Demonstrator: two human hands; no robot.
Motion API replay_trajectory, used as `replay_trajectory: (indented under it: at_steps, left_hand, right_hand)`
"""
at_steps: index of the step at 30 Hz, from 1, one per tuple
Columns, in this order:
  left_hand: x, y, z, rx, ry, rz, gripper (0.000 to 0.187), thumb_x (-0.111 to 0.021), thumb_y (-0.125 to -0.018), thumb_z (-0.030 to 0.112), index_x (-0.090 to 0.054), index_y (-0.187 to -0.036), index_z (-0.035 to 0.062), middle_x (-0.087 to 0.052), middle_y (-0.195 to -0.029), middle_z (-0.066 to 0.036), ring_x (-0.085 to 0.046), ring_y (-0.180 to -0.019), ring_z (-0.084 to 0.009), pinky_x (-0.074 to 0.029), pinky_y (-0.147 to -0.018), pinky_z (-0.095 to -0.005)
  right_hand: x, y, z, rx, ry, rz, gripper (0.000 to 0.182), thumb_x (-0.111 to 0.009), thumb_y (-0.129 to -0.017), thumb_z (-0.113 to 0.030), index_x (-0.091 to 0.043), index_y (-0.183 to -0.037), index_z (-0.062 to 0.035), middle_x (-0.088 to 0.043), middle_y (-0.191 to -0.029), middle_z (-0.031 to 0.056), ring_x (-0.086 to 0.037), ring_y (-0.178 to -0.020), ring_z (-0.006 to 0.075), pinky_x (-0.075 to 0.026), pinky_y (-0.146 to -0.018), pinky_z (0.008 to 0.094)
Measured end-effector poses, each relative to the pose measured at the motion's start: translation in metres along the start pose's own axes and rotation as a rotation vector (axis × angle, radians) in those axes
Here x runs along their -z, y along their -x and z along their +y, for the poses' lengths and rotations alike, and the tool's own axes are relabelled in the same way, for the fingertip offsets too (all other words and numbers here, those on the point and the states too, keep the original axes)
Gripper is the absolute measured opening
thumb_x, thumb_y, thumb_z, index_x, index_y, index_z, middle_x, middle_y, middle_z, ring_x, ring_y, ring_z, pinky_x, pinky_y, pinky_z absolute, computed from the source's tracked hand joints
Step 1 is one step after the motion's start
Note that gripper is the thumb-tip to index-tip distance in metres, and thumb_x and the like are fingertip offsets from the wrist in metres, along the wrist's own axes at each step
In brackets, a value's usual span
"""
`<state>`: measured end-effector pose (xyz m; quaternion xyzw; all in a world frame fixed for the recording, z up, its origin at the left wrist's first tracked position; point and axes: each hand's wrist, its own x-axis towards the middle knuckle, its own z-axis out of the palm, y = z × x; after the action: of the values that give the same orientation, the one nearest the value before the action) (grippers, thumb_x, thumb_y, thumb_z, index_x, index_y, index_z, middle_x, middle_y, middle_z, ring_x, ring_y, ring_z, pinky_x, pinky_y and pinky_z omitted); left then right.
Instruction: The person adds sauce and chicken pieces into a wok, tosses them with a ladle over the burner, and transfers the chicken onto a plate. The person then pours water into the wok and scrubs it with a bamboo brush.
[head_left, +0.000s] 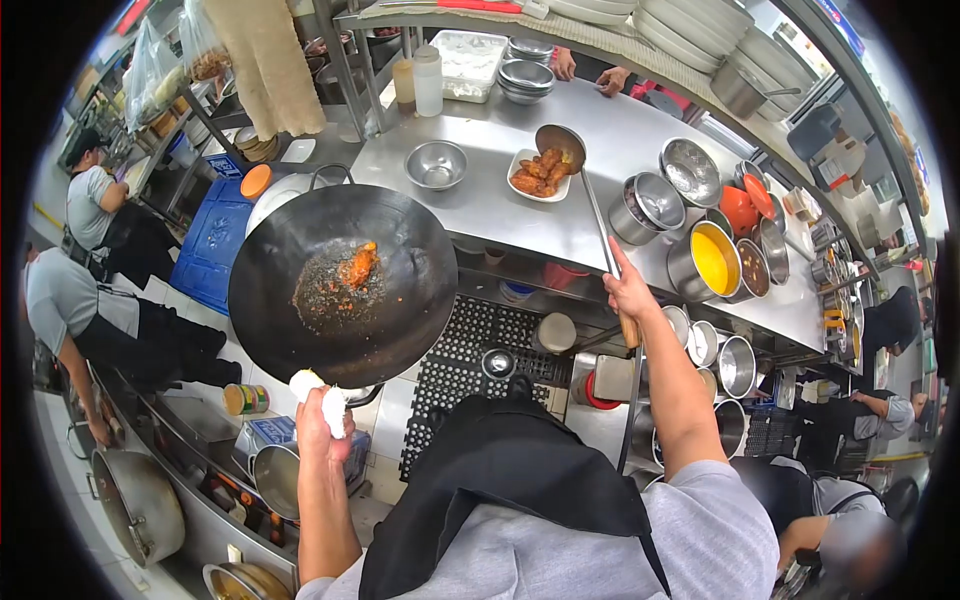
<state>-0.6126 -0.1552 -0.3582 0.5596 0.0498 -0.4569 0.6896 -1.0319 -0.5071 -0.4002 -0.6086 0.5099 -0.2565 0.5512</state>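
My left hand [326,425] is closed round a folded white cloth [334,408] at the near handle of a large black wok [410,260], which it holds up. One piece of sauced fried chicken [360,264] lies in the wok among oily dark bits. My right hand [631,292] grips the long handle of a ladle [600,215]. The ladle's bowl [560,146] hangs over the far edge of a square white bowl [523,189] on the steel counter. Glazed chicken pieces [542,174] fill that bowl, partly hidden by the ladle.
An empty steel bowl [436,164] stands on the counter [480,135]. Pots, one with yellow liquid [712,262], stand to the right. A plate shelf [620,32] overhangs the counter. A rubber mat [455,350] covers the floor. Co-workers [75,300] are on both sides; another person's hands [610,80] show beyond.
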Motion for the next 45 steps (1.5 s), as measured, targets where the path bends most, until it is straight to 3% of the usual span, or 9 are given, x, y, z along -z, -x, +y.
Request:
replay_trajectory:
  at_steps: [4, 7, 12, 17, 21, 24, 28, 42, 45]
  left_hand:
    - [-0.003, 0.001, 0.001, 0.001, 0.004, 0.007, 0.01, -0.052, -0.09, 0.019, -0.052, -0.084, 0.0111, -0.049, -0.058, -0.001, -0.044, -0.038, -0.0142, -0.033, -0.034, -0.0278]
    - [-0.002, 0.003, 0.002, 0.006, 0.028, 0.005, 0.01, -0.053, -0.09, 0.019, -0.052, -0.084, 0.0111, -0.05, -0.059, -0.001, -0.044, -0.037, -0.0142, -0.033, -0.033, -0.0278]
    - [-0.002, 0.005, 0.001, -0.006, 0.044, 0.015, 0.01, -0.054, -0.09, 0.019, -0.052, -0.084, 0.0108, -0.05, -0.06, -0.001, -0.043, -0.037, -0.0144, -0.032, -0.033, -0.0278]
    - [0.002, 0.004, -0.004, -0.014, 0.051, 0.003, 0.01, -0.054, -0.09, 0.018, -0.051, -0.085, 0.0104, -0.05, -0.061, -0.002, -0.042, -0.037, -0.0144, -0.032, -0.033, -0.0275]
    - [0.006, 0.002, -0.009, -0.008, 0.081, 0.013, 0.011, -0.055, -0.09, 0.018, -0.051, -0.084, 0.0104, -0.049, -0.06, -0.002, -0.041, -0.037, -0.0141, -0.03, -0.033, -0.0275]
    - [0.013, -0.002, -0.013, 0.003, 0.091, 0.01, 0.012, -0.055, -0.09, 0.019, -0.05, -0.083, 0.0105, -0.048, -0.058, -0.001, -0.04, -0.037, -0.0138, -0.03, -0.034, -0.0275]
    - [0.009, -0.001, -0.012, 0.011, 0.081, 0.012, 0.013, -0.055, -0.09, 0.02, -0.05, -0.082, 0.0108, -0.046, -0.057, 0.0, -0.039, -0.036, -0.0135, -0.029, -0.034, -0.0275]
    - [0.027, 0.0, -0.012, -0.008, 0.044, -0.029, 0.012, -0.054, -0.092, 0.024, -0.054, -0.084, 0.0143, -0.049, -0.059, 0.0, -0.044, -0.041, -0.0139, -0.03, -0.035, -0.0258]
    - [0.023, 0.002, -0.006, -0.008, 0.049, -0.013, 0.012, -0.054, -0.092, 0.024, -0.054, -0.085, 0.0141, -0.05, -0.06, 0.0, -0.044, -0.041, -0.0137, -0.03, -0.035, -0.0257]
  right_hand:
    - [0.002, -0.003, 0.007, 0.012, 0.033, 0.004, 0.078, -0.051, -0.093, 0.0, -0.018, -0.157, -0.0309, -0.044, -0.064, -0.0005, -0.04, -0.046, 0.0098, -0.039, -0.043, 0.0292]
    - [0.017, -0.003, 0.0, -0.018, 0.271, -0.001, 0.078, -0.052, -0.092, -0.002, -0.017, -0.157, -0.0287, -0.062, -0.079, 0.0113, -0.06, -0.06, 0.0225, -0.051, -0.059, 0.0369]
    - [0.053, -0.02, -0.003, 0.188, 0.632, 0.043, 0.078, -0.055, -0.09, -0.007, -0.018, -0.156, -0.0281, -0.058, -0.122, 0.0336, -0.054, -0.12, 0.0459, -0.042, -0.1, 0.0443]
    - [0.065, -0.017, -0.017, 0.288, 0.725, 0.06, 0.079, -0.055, -0.089, -0.006, -0.019, -0.155, -0.0304, -0.063, -0.108, 0.032, -0.065, -0.09, 0.0417, -0.05, -0.083, 0.0459]
    - [0.04, 0.016, -0.054, -0.021, 0.484, -0.003, 0.079, -0.055, -0.09, -0.005, -0.02, -0.155, -0.0316, -0.065, -0.101, 0.0274, -0.063, -0.071, 0.0374, -0.052, -0.069, 0.0432]
    - [0.027, 0.022, -0.056, -0.08, 0.431, -0.002, 0.078, -0.054, -0.09, -0.005, -0.02, -0.155, -0.0307, -0.067, -0.103, 0.0267, -0.066, -0.081, 0.0389, -0.051, -0.076, 0.0426]
    - [0.023, -0.007, -0.016, 0.305, 0.817, 0.145, 0.079, -0.055, -0.089, -0.008, -0.018, -0.155, -0.0283, -0.064, -0.108, 0.0327, -0.062, -0.1, 0.0476, -0.046, -0.089, 0.0501]
    - [0.01, 0.025, -0.041, 0.184, 0.985, 0.187, 0.083, -0.052, -0.086, -0.005, -0.013, -0.155, -0.0277, -0.06, -0.111, 0.0347, -0.058, -0.099, 0.052, -0.044, -0.086, 0.0568]
    - [0.01, 0.03, -0.039, 0.16, 1.054, 0.179, 0.078, -0.051, -0.089, -0.01, -0.014, -0.155, -0.0269, -0.065, -0.093, 0.0327, -0.063, -0.09, 0.0487, -0.046, -0.081, 0.056]
